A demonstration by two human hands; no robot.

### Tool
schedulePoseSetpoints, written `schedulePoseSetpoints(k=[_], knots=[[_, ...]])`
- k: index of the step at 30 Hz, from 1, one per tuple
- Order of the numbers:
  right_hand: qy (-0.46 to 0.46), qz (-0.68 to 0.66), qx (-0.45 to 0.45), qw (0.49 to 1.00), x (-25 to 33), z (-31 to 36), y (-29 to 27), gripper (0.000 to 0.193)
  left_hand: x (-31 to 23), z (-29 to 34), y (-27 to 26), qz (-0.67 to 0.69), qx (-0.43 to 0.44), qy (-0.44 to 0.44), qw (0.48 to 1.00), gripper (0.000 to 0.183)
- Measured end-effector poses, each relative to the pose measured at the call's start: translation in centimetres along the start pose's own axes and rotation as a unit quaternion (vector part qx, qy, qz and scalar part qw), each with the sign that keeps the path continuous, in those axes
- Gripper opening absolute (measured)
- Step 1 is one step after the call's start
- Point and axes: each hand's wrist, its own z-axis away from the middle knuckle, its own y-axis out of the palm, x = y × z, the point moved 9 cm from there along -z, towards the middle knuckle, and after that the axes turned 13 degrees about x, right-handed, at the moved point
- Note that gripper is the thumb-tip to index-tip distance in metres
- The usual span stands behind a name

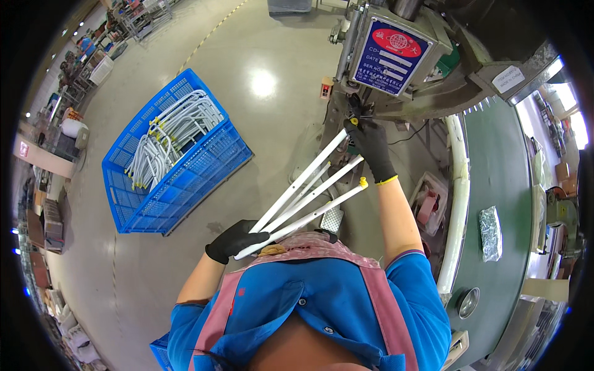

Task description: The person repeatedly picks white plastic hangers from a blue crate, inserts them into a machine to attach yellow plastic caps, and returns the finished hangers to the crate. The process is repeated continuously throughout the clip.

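Observation:
My left hand (pixel 235 240), in a black glove, is closed around the near ends of several white metal tubes (pixel 303 201) with small holes along them. The tubes fan out away from me in front of my apron. One of them carries a yellow plastic fitting (pixel 363 182) at its far end. My right hand (pixel 374 147), gloved in black too, is closed at the far end of the longest-reaching tube, where another yellow piece (pixel 354 121) shows by the fingers. That end lies at the working head of a grey machine (pixel 396 59); the exact contact there is hidden by my fingers.
A large blue plastic crate (pixel 185 185) stands on the floor to the left, holding many white bent tubes (pixel 179 127) with yellow parts. At the right runs a green-topped bench (pixel 495 167) with a clear plastic packet (pixel 490 234) and a round metal dish (pixel 468 303).

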Motion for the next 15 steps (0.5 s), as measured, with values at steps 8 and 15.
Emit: schedulePoseSetpoints(k=[8,15], knots=[[0.01,0.018,0.012,1.0,-0.6,-0.2,0.4,0.028,1.4,-0.6,-0.2,0.015,0.02,-0.032,0.999,0.048],[-0.044,0.025,-0.044,0.998,-0.7,-0.9,0.4,0.023,-0.1,0.0,-0.3,-0.019,0.003,-0.027,0.999,0.048]])
